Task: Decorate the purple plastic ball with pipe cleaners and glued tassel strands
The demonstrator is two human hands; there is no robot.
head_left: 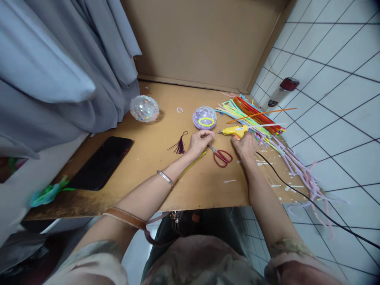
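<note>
My right hand (246, 145) is wrapped round a yellow glue gun (233, 130) with a pale glue stick at its back. The gun's nozzle points left at my left hand (202, 142), whose thumb and fingers are pinched together close to the tip. Whatever sits in that pinch is too small to make out. Just beyond is a lilac, glittery ball (201, 111) with a yellow ring (206, 126) on its near side. Red-handled scissors (221, 151) lie between my hands. A dark purple tassel (179, 146) and a yellow pipe cleaner (190, 168) lie by my left wrist.
A clear speckled ball (144, 108) stands at the back left, a small pale curl (180, 110) beside it. Bundled coloured pipe cleaners (252, 111) spread along the right. A black phone (102, 163) lies left. The gun's black cord (285, 183) runs off right.
</note>
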